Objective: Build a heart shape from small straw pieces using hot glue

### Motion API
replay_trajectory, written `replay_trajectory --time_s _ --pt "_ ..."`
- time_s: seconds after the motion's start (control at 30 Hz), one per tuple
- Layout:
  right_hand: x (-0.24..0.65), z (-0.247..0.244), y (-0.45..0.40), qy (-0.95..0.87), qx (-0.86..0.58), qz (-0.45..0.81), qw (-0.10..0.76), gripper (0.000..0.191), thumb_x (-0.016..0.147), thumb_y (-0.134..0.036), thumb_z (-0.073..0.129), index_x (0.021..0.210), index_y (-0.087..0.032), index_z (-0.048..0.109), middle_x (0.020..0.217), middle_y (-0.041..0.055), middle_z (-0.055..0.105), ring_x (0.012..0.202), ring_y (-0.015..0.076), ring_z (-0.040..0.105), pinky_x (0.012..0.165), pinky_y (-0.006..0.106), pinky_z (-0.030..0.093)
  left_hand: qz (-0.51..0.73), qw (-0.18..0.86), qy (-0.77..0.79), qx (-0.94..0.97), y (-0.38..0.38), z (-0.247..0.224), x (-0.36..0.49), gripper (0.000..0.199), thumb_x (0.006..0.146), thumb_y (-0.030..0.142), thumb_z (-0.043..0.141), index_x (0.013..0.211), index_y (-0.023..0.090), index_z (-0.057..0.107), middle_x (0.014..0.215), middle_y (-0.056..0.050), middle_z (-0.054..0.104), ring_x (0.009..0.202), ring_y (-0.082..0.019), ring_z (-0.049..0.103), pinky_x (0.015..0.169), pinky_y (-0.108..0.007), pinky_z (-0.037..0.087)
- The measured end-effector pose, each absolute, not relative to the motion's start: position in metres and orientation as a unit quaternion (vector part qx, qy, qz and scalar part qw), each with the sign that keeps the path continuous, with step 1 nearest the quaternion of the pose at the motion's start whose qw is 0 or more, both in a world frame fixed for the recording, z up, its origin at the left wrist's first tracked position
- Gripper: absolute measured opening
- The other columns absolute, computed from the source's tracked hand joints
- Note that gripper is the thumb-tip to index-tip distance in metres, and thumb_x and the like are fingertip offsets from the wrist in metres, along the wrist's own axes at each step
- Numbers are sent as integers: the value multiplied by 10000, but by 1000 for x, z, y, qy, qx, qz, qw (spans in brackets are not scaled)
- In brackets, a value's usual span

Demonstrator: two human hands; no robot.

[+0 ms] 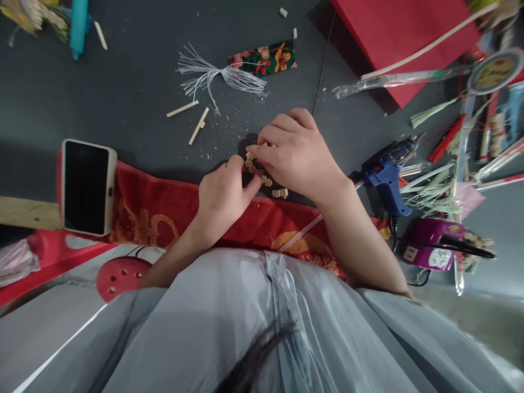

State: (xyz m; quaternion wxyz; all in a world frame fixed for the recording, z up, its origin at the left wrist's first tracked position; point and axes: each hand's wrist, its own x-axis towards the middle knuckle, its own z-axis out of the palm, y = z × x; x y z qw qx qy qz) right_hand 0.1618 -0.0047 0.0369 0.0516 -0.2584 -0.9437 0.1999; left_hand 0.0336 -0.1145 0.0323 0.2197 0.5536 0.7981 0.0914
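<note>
My left hand (pixel 223 191) and my right hand (pixel 297 153) meet over the front of the dark table. Between their fingertips is a curved, bumpy beige piece (pixel 250 164) that looks like small bits joined together. Both hands are closed on it, thumbs and fingers pinching its edges, and they cover part of it. A second ridged beige piece (pixel 280 192) lies just below my right hand, at the edge of the red towel (pixel 164 204). Pale crumbs are scattered on the table just beyond my left hand.
Farther back lie two thin sticks (pixel 199 126), a white string tassel (pixel 223 73) and a floral strip (pixel 274 58). A phone (pixel 87 186) rests on the left. To the right are a blue glue gun (pixel 387 172), a purple box (pixel 432 243), a red sheet (pixel 393 38) and mixed craft supplies.
</note>
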Motion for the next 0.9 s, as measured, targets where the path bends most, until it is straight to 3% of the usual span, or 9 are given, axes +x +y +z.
replay_trajectory --time_s 0.23,0.67,0.9 --pt "161 47 -9 -947 -249 200 42 482 1037 -232 244 852 -249 689 912 71 659 1000 229 540 996 471 392 78 213 791 568 -113 35 33 189 882 381 648 867 208 572 699 -36 658 683 -230 685 584 -298 409" --pt "160 45 -3 -953 -262 154 18 420 1028 -200 299 819 -203 663 978 87 675 1017 228 562 906 420 416 66 221 796 559 -97 35 34 191 836 375 678 860 197 612 736 -68 685 741 -274 706 683 -349 499" --pt "164 42 2 -952 -286 110 -2 286 968 -185 414 882 -189 686 999 95 679 1014 247 578 880 420 431 140 202 791 561 -94 27 29 218 813 392 726 898 222 620 706 -22 650 768 -224 697 716 -311 496"
